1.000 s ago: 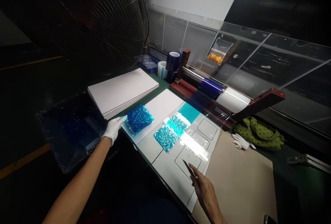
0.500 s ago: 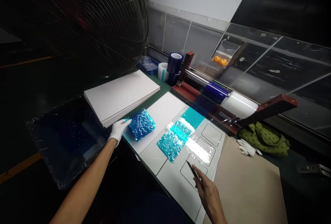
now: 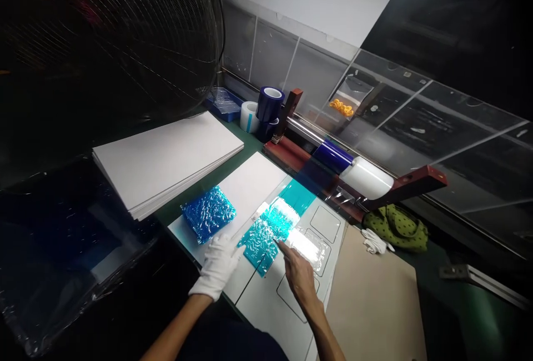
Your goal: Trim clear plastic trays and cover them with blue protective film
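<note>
Gloved left hand (image 3: pixel 217 268), fingers pressed together and flat, lies on the white sheet (image 3: pixel 254 183) against the crinkled teal film (image 3: pixel 262 244), apparently steadying it; bare right hand (image 3: pixel 300 277) reaches the film's right edge, any pinch unclear.

Left hand (image 3: pixel 217 267) in white fabric glove (image 3: pixel 219 266) (creased at wrist); right hand (image 3: pixel 300 279) bare; dark clothing (image 3: pixel 227 344) below.

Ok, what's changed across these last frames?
The gloved left hand has moved from the white board stack down beside the teal film. The bare right hand has reached up to that film; whether it still holds its knife is unclear. The blue pack stayed put.
</note>
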The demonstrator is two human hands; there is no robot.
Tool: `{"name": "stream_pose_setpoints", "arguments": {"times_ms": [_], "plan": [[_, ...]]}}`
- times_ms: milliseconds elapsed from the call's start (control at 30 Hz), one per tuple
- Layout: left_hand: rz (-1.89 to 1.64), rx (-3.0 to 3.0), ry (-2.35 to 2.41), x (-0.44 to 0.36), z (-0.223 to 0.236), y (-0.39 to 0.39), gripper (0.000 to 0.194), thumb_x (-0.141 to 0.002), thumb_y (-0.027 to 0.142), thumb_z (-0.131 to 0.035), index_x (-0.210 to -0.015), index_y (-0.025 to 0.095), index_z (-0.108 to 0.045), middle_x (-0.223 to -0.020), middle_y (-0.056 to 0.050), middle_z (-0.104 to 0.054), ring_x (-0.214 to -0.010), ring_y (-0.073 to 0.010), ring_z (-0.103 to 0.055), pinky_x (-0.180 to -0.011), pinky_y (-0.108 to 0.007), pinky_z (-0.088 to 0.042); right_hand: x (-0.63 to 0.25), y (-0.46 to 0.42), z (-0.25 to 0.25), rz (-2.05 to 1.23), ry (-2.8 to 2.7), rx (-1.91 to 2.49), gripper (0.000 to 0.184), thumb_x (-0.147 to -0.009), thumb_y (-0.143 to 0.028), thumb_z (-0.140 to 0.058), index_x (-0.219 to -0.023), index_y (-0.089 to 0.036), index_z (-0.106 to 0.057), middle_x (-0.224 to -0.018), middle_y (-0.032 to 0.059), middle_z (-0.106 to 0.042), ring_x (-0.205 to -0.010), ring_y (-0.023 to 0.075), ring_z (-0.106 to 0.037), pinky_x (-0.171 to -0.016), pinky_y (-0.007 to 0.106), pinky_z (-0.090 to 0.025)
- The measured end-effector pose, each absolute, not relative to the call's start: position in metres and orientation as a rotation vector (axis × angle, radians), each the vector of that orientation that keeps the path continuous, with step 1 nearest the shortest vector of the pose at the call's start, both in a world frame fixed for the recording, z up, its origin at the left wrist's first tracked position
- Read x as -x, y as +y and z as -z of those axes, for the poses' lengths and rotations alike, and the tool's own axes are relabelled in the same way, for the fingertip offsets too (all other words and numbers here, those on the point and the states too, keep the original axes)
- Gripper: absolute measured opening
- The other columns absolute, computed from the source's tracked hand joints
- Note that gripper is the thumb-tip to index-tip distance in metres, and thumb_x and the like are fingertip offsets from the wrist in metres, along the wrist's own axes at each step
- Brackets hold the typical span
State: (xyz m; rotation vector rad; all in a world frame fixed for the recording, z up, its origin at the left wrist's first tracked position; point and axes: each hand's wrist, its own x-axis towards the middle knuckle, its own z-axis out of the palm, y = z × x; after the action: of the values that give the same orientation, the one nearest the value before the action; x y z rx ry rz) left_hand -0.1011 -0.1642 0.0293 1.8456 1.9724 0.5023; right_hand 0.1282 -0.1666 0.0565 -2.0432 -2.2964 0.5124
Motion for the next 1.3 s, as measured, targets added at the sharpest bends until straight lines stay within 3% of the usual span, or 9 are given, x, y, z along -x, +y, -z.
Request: {"name": "stream_pose_setpoints", "arguments": {"times_ms": [133,233,400,500,733,1133,1300], "plan": [[-0.341,-1.992,1.896,0.067,-0.011,-0.140,0.045,-0.082,0.044,-0.052,-0.125,0.032,-0.056,-0.103,-0.013,-0.059,-0.090,-0.0314,-0.052,-0.074,-0.043,-0.040,-0.110,-0.130,-0.047,-0.425,-2.473,2.099,0.054,-0.091,-0.008,-0.029,-0.135,-0.034,-0.045,-0.090,0.0031,-0.064,-0.069,0.0140,-0.061,-0.056,0.021,-0.038],[-0.249,-2.025,1.883,0.060,0.001,-0.124,0.049,-0.080,0.043,-0.057,-0.128,0.032,-0.052,-0.109,-0.015,-0.056,-0.092,-0.0324,-0.051,-0.074,-0.045,-0.040,-0.102,-0.107,-0.040,-0.404,-2.576,2.114,0.056,-0.090,-0.006,-0.029,-0.137,-0.037,-0.041,-0.094,0.0029,-0.063,-0.070,0.0140,-0.062,-0.055,0.022,-0.037],[-0.124,-2.018,1.891,0.058,0.013,-0.113,0.052,-0.083,0.046,-0.055,-0.131,0.029,-0.044,-0.110,-0.008,-0.054,-0.095,-0.0235,-0.051,-0.079,-0.042,-0.043,-0.095,-0.080,-0.032,-0.454,-2.665,2.081,0.058,-0.090,-0.007,-0.030,-0.140,-0.038,-0.035,-0.096,0.0030,-0.063,-0.073,0.0153,-0.063,-0.056,0.022,-0.039],[-0.093,-2.003,1.901,0.058,0.014,-0.111,0.053,-0.084,0.046,-0.054,-0.132,0.030,-0.041,-0.110,-0.007,-0.053,-0.093,-0.0228,-0.051,-0.079,-0.041,-0.043,-0.091,-0.072,-0.028,-0.482,-2.675,2.060,0.055,-0.092,-0.010,-0.029,-0.139,-0.037,-0.036,-0.097,0.0031,-0.063,-0.074,0.0163,-0.064,-0.057,0.023,-0.039],[-0.140,-1.988,1.892,0.059,0.014,-0.110,0.052,-0.083,0.045,-0.051,-0.133,0.031,-0.047,-0.109,-0.016,-0.056,-0.090,-0.0328,-0.050,-0.070,-0.044,-0.038,-0.092,-0.069,-0.027,-0.543,-2.684,2.080,0.051,-0.094,-0.012,-0.029,-0.137,-0.036,-0.040,-0.098,0.0040,-0.063,-0.077,0.0168,-0.064,-0.061,0.023,-0.040],[-0.354,-1.809,1.875,0.062,0.005,-0.113,0.051,-0.078,0.043,-0.057,-0.128,0.032,-0.054,-0.109,-0.016,-0.057,-0.097,-0.0362,-0.048,-0.079,-0.049,-0.038,-0.154,-0.124,-0.043,-0.563,-2.644,2.219,0.053,-0.091,-0.008,-0.029,-0.133,-0.035,-0.047,-0.095,0.0046,-0.065,-0.077,0.0165,-0.065,-0.057,0.022,-0.036],[-0.572,-1.489,1.873,0.071,-0.008,-0.131,0.052,-0.075,0.049,-0.059,-0.122,0.026,-0.058,-0.112,-0.014,-0.055,-0.104,-0.0357,-0.046,-0.089,-0.049,-0.035,-0.175,-0.159,-0.053,-0.635,-2.499,2.348,0.052,-0.089,-0.007,-0.030,-0.126,-0.034,-0.054,-0.094,0.0061,-0.068,-0.078,0.0169,-0.066,-0.059,0.023,-0.036]]}}
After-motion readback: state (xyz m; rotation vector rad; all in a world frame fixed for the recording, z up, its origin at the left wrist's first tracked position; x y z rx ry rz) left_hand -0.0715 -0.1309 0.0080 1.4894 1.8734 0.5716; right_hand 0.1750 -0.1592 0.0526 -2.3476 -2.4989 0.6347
